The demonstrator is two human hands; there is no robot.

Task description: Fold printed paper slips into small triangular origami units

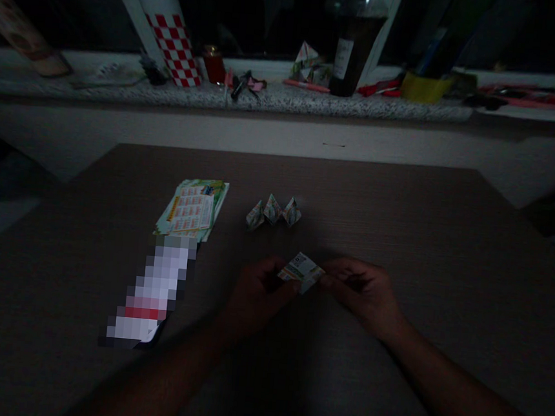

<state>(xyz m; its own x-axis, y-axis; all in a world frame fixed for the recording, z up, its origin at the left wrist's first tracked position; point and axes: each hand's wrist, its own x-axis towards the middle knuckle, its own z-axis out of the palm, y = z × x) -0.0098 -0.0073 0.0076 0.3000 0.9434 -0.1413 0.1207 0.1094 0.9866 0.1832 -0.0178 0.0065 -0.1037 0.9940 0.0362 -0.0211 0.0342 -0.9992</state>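
Observation:
A small folded square of printed paper (302, 272) is held between my two hands over the table. My left hand (263, 294) pinches its left corner, thumb on top. The opposite corner is gripped by the thumb and fingers of my right hand (364, 293). Just beyond the hands stand three folded paper pieces (273, 211) with pointed tops, side by side. To their left lies a stack of printed paper sheets (193, 207) in green, white and orange. The undersides of my fingers are hidden in the dim light.
A phone (153, 294) with a blurred-out screen lies left of my hands on the wooden table (379, 204). Along the granite sill (267, 103) stand a red-checked bottle (175, 47), a dark bottle (354, 53), a yellow container (424, 88) and small clutter.

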